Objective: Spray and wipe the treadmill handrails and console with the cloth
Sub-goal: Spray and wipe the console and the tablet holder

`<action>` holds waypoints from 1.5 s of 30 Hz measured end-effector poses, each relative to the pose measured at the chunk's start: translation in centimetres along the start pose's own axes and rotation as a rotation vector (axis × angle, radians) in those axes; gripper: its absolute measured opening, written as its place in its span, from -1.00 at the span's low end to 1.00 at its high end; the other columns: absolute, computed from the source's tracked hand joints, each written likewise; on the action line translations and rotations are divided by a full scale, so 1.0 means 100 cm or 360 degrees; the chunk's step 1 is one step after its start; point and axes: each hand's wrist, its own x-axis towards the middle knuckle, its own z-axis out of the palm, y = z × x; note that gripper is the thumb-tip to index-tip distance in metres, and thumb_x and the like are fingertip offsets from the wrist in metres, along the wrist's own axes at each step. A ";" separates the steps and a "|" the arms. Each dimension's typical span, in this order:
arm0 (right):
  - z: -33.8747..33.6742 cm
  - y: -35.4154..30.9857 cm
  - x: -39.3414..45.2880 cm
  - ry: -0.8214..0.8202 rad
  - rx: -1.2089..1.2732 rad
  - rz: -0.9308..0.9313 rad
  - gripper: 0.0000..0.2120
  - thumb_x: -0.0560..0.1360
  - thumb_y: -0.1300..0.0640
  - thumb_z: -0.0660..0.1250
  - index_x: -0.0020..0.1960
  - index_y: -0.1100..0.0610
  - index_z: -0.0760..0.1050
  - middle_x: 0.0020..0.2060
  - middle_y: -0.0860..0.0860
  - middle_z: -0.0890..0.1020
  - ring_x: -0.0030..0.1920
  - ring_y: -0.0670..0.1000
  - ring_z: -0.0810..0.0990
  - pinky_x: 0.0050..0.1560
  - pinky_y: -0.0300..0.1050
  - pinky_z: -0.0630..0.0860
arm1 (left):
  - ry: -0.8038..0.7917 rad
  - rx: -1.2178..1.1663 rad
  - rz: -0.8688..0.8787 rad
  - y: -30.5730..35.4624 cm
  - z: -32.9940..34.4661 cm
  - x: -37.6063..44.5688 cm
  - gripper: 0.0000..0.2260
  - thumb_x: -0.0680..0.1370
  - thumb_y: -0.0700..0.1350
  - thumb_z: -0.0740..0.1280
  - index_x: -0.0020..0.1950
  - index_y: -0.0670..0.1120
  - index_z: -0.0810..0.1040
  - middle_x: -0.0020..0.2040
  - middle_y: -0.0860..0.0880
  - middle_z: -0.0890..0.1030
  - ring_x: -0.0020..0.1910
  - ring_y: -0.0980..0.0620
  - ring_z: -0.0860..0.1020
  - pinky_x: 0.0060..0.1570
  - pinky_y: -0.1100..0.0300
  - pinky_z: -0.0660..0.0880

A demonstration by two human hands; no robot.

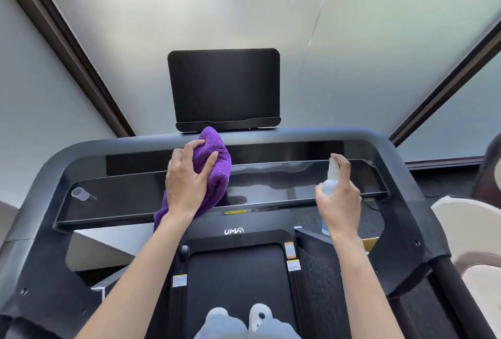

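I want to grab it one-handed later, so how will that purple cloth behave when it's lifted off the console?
The purple cloth looks floppy: it bunches under the left hand and a tail droops over the console edge. Its plush pile suggests it grips rather than slips. Probably light, so it should drape, not hold shape.

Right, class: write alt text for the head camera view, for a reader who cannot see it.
A person on a treadmill presses a purple cloth to the glossy black console with the left hand, while the right hand grips a small spray bottle, finger on its nozzle. A dark screen stands above.
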 end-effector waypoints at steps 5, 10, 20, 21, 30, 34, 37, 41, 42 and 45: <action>-0.009 0.021 0.008 0.0093 -0.0030 0.0107 -0.41 0.45 0.33 0.31 0.41 -0.02 0.29 -0.25 0.09 0.53 -0.28 0.20 0.47 -0.25 -0.02 0.37 | -0.0063 -0.0011 0.0043 0.015 0.017 -0.002 -0.64 0.55 0.14 0.30 0.29 0.02 0.50 0.07 -0.07 0.51 0.08 -0.06 0.49 0.06 0.00 0.45; -0.018 0.045 0.009 0.0371 0.0085 0.0340 -0.52 0.46 0.35 0.30 0.35 0.16 0.36 -0.20 0.24 0.59 -0.20 0.38 0.57 -0.18 0.02 0.33 | -0.0120 -0.0029 0.0093 0.029 0.035 -0.007 -0.64 0.55 0.13 0.30 0.29 0.01 0.50 0.06 -0.08 0.51 0.06 -0.07 0.49 0.06 -0.01 0.46; -0.016 0.032 0.001 0.0025 -0.0006 0.0100 -0.41 0.46 0.31 0.34 0.43 0.00 0.31 -0.26 0.08 0.53 -0.23 0.28 0.55 -0.21 -0.03 0.36 | -0.0146 0.0003 0.0137 0.037 0.048 -0.013 -0.63 0.55 0.15 0.29 0.29 0.01 0.50 0.04 -0.06 0.49 0.03 -0.07 0.50 0.03 -0.05 0.48; -0.012 0.024 0.000 -0.0026 0.0030 0.0043 -0.40 0.46 0.30 0.34 0.43 -0.03 0.30 -0.26 0.07 0.54 -0.25 0.24 0.54 -0.21 -0.04 0.37 | -0.0126 0.0010 0.0134 0.034 0.045 -0.012 -0.63 0.55 0.15 0.29 0.29 0.02 0.50 0.04 -0.06 0.49 0.02 -0.07 0.49 0.03 -0.04 0.48; 0.045 -0.069 -0.019 -0.0446 0.0305 -0.0330 -0.42 0.49 0.28 0.32 0.44 -0.09 0.29 -0.31 -0.02 0.52 -0.31 0.11 0.51 -0.22 -0.07 0.41 | 0.0135 0.0649 0.0009 -0.064 -0.015 0.006 -0.62 0.53 0.10 0.37 0.30 0.00 0.54 0.12 -0.16 0.49 0.03 -0.22 0.45 0.05 -0.11 0.38; 0.064 -0.096 -0.032 -0.0533 0.0349 -0.0431 -0.41 0.49 0.27 0.32 0.41 -0.16 0.28 -0.33 -0.10 0.49 -0.30 0.08 0.50 -0.20 -0.04 0.50 | 0.0164 0.0784 -0.0219 -0.112 -0.023 0.005 -0.61 0.54 0.09 0.35 0.35 0.02 0.53 0.27 -0.18 0.48 0.13 -0.28 0.40 0.11 -0.15 0.33; 0.077 -0.104 -0.039 -0.0574 0.0333 -0.0455 -0.41 0.49 0.27 0.32 0.41 -0.14 0.29 -0.37 -0.10 0.46 -0.34 0.07 0.46 -0.18 -0.01 0.52 | 0.0081 0.0899 -0.0150 -0.128 -0.018 -0.005 -0.52 0.53 0.18 0.33 0.43 0.08 0.45 0.39 -0.13 0.40 0.27 -0.27 0.37 0.26 -0.19 0.27; 0.097 -0.111 -0.046 -0.0629 0.0311 -0.0447 -0.42 0.49 0.25 0.33 0.41 -0.16 0.29 -0.41 -0.15 0.42 -0.39 -0.06 0.42 -0.21 -0.07 0.44 | 0.0097 0.0970 -0.0114 -0.132 -0.011 -0.004 -0.52 0.54 0.22 0.29 0.43 0.14 0.43 0.35 -0.13 0.40 0.24 -0.24 0.38 0.25 -0.19 0.26; 0.101 -0.114 -0.047 -0.0642 0.0308 -0.0452 -0.41 0.49 0.25 0.33 0.40 -0.17 0.28 -0.40 -0.13 0.43 -0.39 -0.06 0.42 -0.21 -0.08 0.41 | 0.0093 0.0991 -0.0144 -0.132 -0.011 0.003 -0.54 0.55 0.22 0.26 0.44 0.16 0.41 0.34 -0.14 0.39 0.23 -0.23 0.37 0.24 -0.18 0.25; 0.111 -0.123 -0.046 -0.0693 0.0300 -0.0429 -0.41 0.48 0.25 0.32 0.39 -0.19 0.26 -0.35 -0.06 0.50 -0.35 0.05 0.46 -0.20 -0.08 0.44 | 0.0026 0.0950 -0.0186 -0.140 -0.015 0.034 -0.57 0.58 0.19 0.22 0.44 0.13 0.38 0.34 -0.18 0.34 0.26 -0.23 0.33 0.24 -0.17 0.21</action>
